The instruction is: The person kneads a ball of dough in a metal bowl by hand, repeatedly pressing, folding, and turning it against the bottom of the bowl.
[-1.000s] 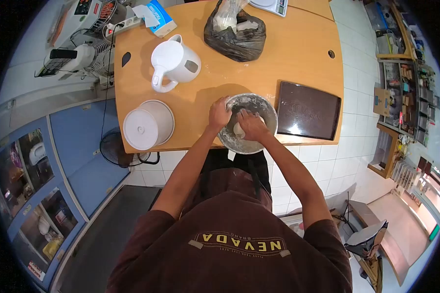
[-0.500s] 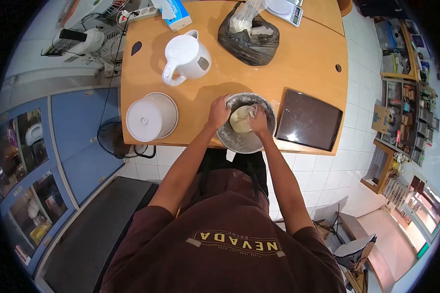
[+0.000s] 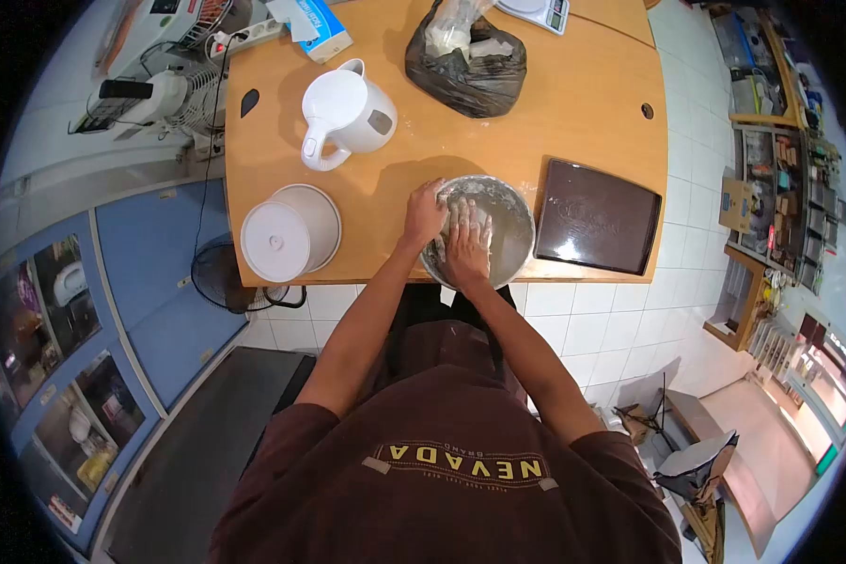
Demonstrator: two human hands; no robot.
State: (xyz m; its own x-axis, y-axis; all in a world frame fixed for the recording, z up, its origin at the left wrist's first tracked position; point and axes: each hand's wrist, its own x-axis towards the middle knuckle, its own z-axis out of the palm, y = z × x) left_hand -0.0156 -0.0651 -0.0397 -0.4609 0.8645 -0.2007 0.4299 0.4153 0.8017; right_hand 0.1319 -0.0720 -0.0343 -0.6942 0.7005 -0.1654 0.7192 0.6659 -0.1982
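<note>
Left grip [image 3: 426, 216] holds the bowl [image 3: 514, 230] by its rim; brace it firmly. Right grip [image 3: 467, 240] lies flat over the dough [image 3: 482, 218], mostly hidden beneath it: press evenly, palm first.

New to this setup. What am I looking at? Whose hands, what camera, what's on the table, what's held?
No machine here: these are a person's own bare hands. One camera worn on the head looks forward and down, so the arms reach in from the bottom; the scene looks curved at the edges.

The left hand grips the near-left rim of a metal bowl. The right hand is inside it, fingers whitened, palm down; whatever is beneath is mostly hidden.

Also on the table: a kettle, a lidded tub, a dark tray, a black bag, a scale and a box.
</note>
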